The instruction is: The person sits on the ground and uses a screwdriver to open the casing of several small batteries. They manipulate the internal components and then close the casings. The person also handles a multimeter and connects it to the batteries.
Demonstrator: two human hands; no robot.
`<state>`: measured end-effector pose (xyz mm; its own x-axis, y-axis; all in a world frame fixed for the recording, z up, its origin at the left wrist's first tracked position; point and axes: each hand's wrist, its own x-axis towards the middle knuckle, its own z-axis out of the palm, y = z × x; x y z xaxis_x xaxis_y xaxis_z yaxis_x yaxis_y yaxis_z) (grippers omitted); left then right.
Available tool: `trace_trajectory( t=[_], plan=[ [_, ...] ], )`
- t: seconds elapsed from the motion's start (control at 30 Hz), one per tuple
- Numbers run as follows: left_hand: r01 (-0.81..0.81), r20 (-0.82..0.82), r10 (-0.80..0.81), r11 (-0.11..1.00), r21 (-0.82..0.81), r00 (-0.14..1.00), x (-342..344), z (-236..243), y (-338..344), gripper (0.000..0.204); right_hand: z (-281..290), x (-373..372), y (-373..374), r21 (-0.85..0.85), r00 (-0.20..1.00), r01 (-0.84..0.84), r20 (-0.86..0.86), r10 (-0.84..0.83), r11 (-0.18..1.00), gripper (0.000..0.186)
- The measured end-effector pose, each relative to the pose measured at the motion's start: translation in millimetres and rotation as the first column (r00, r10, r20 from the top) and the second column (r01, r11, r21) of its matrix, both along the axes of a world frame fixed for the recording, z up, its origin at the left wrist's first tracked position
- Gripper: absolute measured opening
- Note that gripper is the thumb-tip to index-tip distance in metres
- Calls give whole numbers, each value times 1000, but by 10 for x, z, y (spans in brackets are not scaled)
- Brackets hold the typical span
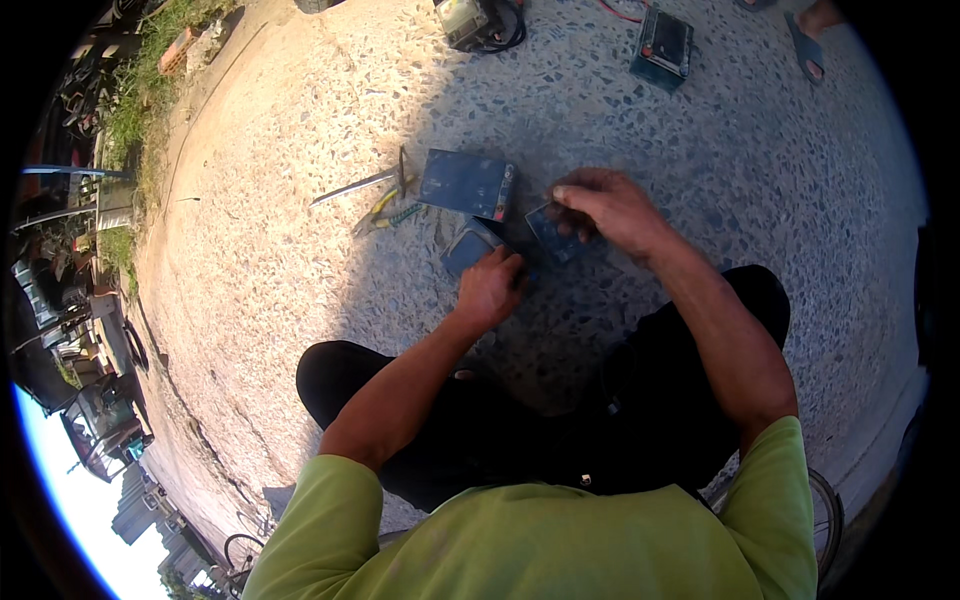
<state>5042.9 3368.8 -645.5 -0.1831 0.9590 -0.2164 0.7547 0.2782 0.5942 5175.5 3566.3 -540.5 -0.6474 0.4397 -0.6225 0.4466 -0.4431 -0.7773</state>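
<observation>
My left hand is closed, its fingers curled at the edge of a dark, flat-topped block; whatever lies inside the fingers is hidden. Above a thin dark rectangular piece on the ground, my right hand has its thumb drawn in against darkened fingers. Anything it pinches is too small to make out. Just beyond both hands lies a dark grey box-shaped battery with a worn, coloured edge. Left of that battery rest yellow-handled pliers and a long thin metal blade.
Farther off stand another dark battery with a red wire and a pale boxy device with black cable. A person's sandalled foot shows at upper right. My bent knees flank the work. Grass and clutter line the left, with a bicycle wheel at lower right.
</observation>
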Motion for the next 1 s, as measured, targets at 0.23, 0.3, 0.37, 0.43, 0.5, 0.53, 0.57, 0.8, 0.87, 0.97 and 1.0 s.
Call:
trace_trajectory(
  t=[0.23,0.3,0.37,0.43,0.5,0.53,0.57,0.8,0.87,0.97,1.0],
  plan=[
    [90,-12,-89,996,13,996,-16,25,33,17,-51,13,-1,-2,1000,9,-21,-9,1000,28],
    [73,12,-73,997,-7,997,-25,40,33,17,-49,5,1,-8,1000,11,-27,-12,1000,27],
    [69,22,-69,998,-12,997,-22,53,32,17,-31,5,7,-18,999,12,-33,-13,1000,27],
    [76,18,-76,997,-3,997,-19,60,30,17,-45,13,7,-22,999,14,-38,-14,1000,27],
    [82,21,-82,997,14,996,-20,32,19,18,-45,19,6,-21,999,18,-38,-19,1000,27],
    [83,21,-83,996,22,996,-24,27,12,19,-44,16,2,-20,999,21,-38,-21,1000,27],
    [87,13,-87,996,24,996,-27,22,5,19,-43,14,-3,-19,999,23,-38,-24,1000,27],
    [-50,80,54,998,-47,995,20,87,25,22,-2,27,-18,-58,999,26,-36,-28,998,32],
    [0,40,2,999,-40,999,-8,73,6,23,19,12,-26,-90,999,37,-21,-39,995,35],
    [63,-2,-63,998,-7,998,-30,6,-17,24,28,-3,-23,-134,998,47,-34,-52,990,41],
    [79,-16,-79,997,21,997,-37,-49,-48,24,35,-10,-25,-147,998,46,-32,-51,988,44]
  ],
)
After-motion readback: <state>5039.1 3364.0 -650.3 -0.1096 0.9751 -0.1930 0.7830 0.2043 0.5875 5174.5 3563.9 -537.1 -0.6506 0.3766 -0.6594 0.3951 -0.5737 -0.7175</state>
